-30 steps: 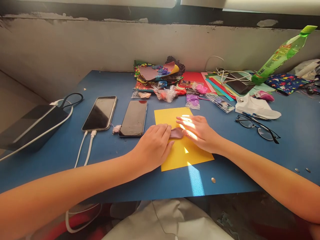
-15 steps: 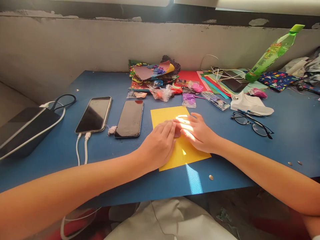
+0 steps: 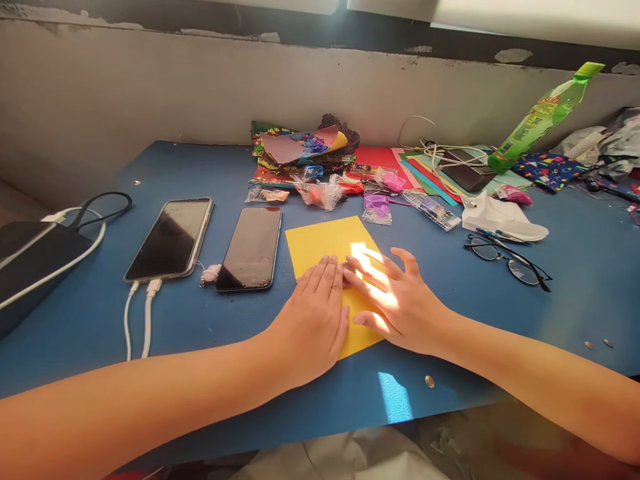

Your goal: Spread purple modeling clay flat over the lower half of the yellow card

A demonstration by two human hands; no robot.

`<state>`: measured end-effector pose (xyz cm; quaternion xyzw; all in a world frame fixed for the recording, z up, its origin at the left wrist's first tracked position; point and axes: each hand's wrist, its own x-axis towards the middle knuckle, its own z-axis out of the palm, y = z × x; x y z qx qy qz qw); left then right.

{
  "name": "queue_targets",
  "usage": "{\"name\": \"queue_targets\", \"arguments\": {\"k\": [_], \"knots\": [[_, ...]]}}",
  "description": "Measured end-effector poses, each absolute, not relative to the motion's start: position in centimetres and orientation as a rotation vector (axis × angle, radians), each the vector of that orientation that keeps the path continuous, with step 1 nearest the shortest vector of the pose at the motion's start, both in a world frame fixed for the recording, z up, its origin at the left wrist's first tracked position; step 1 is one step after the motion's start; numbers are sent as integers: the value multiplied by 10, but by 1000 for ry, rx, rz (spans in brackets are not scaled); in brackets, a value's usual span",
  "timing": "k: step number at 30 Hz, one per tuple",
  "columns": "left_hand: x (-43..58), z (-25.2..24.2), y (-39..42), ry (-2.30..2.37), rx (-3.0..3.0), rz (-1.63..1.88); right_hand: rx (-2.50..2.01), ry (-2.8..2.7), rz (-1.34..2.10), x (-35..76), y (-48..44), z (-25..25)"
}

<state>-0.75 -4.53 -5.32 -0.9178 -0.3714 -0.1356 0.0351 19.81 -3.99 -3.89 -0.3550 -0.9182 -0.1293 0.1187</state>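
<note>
A yellow sheet of paper [image 3: 327, 235] lies on the blue table in front of me. My left hand [image 3: 316, 319] rests flat on its left part, fingers stretched out side by side. On the right part is my right hand [image 3: 395, 293], its fingers spread and lit by a patch of sunlight. The fingertips of both hands nearly meet around a small dull purplish piece [image 3: 346, 275] on the paper. Most of that piece is hidden by the fingers, so its kind cannot be made out.
Two phones [image 3: 173, 237] lie to the left, one with white cables, near a black box [image 3: 37, 260]. Behind the paper are small plastic packets [image 3: 377, 208] and coloured sheets [image 3: 383, 163]. A green bottle [image 3: 545, 120] leans at back right; eyeglasses [image 3: 510, 259] lie right.
My left hand has flattened, its fingers reaching further forward. My right hand's fingers have spread wider, with the thumb lower. The paper has turned slightly, and the camera view has shifted.
</note>
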Motion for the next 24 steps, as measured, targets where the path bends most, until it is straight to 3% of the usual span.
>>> {"name": "queue_targets", "arguments": {"k": [24], "knots": [[-5, -48, -44, -1238, -2815, -320, -1258, -2640, -625, 187, -46, -33]]}}
